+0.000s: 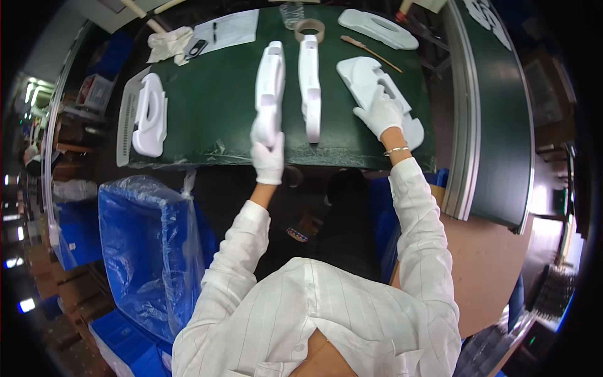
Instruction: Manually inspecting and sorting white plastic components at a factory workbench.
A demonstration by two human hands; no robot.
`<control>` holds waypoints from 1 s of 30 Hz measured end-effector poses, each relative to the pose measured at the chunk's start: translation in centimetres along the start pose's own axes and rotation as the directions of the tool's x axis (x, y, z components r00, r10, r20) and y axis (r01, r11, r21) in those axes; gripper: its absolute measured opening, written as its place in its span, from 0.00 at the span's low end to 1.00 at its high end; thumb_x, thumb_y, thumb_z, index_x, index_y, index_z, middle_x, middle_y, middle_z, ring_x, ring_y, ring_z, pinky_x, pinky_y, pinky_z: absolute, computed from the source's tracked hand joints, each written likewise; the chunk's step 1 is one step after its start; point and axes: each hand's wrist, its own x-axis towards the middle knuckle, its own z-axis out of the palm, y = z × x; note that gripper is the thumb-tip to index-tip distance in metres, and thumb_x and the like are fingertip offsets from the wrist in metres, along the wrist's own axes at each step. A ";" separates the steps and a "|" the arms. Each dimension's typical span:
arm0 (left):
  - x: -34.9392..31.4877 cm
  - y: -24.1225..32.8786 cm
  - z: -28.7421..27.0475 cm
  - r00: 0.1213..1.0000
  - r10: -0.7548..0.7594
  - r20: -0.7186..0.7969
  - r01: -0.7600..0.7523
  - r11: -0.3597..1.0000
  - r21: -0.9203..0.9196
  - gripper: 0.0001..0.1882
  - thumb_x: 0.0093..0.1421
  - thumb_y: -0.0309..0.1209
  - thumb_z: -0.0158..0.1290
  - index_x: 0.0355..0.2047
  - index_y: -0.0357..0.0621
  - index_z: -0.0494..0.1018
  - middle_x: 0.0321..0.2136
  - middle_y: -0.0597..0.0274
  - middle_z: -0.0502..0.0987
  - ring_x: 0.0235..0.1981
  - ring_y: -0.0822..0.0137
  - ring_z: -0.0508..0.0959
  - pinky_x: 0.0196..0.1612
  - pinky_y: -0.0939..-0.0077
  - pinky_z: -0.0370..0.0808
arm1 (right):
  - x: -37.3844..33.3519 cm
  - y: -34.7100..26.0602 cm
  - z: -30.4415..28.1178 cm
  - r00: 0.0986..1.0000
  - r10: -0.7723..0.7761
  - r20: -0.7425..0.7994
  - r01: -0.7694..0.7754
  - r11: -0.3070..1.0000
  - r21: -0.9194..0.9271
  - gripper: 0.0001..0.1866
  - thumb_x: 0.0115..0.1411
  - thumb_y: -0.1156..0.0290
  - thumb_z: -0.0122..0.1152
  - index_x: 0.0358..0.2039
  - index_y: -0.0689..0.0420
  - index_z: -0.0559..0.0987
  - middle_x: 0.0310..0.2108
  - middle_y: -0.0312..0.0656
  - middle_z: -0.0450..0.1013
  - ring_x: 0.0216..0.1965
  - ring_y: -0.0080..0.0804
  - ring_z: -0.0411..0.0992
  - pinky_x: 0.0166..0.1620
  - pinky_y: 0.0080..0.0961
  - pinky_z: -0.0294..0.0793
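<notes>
My left hand (269,163), in a white glove, is closed around the near end of a long white plastic part (271,75) standing on its edge on the green table. That end and the hand are slightly blurred. Just right of it, a similar white plastic part (310,81) also stands on edge, untouched. My right hand (380,114), gloved too, lies over a flat white plastic part (359,74) with a handle-like opening. Its thumb and index finger are spread; the other fingers are partly hidden.
Another white part (372,29) lies at the far right, near a thin brown-handled tool (370,53). A tape roll (309,27) sits at the far edge. A white basket (125,119) with a white part (151,116) stands left. A plastic-lined blue bin (138,232) is below left.
</notes>
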 end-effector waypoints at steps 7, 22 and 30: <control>-1.1 0.3 -0.2 0.971 0.235 0.049 -0.238 0.970 0.057 0.42 0.57 0.35 0.61 0.68 0.43 0.54 0.52 0.38 0.74 0.50 0.39 0.76 0.52 0.54 0.73 | 0.6 -0.1 0.6 0.995 0.035 -0.095 -0.032 0.999 0.031 0.35 0.47 0.50 0.70 0.47 0.61 0.68 0.39 0.52 0.77 0.42 0.47 0.77 0.47 0.43 0.74; -2.0 3.2 0.6 0.963 0.127 0.240 -0.133 0.991 0.009 0.45 0.54 0.30 0.60 0.69 0.43 0.49 0.59 0.38 0.67 0.58 0.42 0.71 0.57 0.57 0.71 | -12.0 -0.3 -12.1 0.997 -0.075 -0.025 0.022 -0.040 0.999 0.31 0.62 0.66 0.63 0.62 0.65 0.66 0.49 0.39 0.72 0.44 0.23 0.71 0.53 0.24 0.70; 0.4 15.0 -9.1 0.494 0.853 0.166 -0.866 0.499 0.010 0.30 0.54 0.33 0.62 0.57 0.40 0.68 0.57 0.47 0.70 0.61 0.50 0.69 0.66 0.48 0.60 | -15.8 -1.7 -13.7 0.900 -0.405 0.159 -0.285 -0.272 0.919 0.31 0.63 0.62 0.59 0.60 0.70 0.67 0.52 0.43 0.72 0.50 0.26 0.71 0.55 0.25 0.69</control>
